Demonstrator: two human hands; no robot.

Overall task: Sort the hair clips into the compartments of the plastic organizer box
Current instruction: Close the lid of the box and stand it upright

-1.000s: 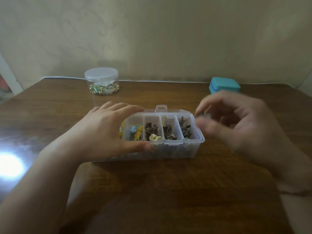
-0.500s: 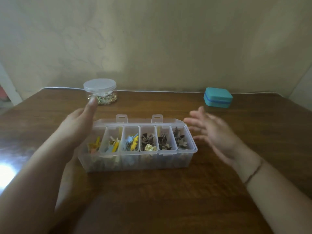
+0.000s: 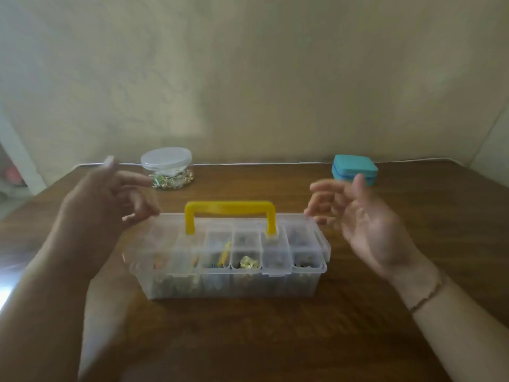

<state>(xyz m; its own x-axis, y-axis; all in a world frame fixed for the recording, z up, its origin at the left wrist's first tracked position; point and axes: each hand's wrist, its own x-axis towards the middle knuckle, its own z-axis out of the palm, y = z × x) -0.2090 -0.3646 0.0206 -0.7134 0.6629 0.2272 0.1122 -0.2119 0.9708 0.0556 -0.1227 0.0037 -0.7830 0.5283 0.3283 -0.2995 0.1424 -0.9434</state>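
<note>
Both hands, left hand (image 3: 110, 199) and right hand (image 3: 360, 224), hover loose-fingered over a brown wooden table (image 3: 275, 340) against a beige wall (image 3: 275, 78).

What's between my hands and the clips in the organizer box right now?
The clear lid with the yellow handle lies over the organizer box, covering the compartments and their hair clips. Left hand and right hand hover at either end, holding nothing.

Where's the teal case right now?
In the head view, the teal case sits closed at the table's far right edge by the wall, behind the right hand and right of the organizer box.
</note>
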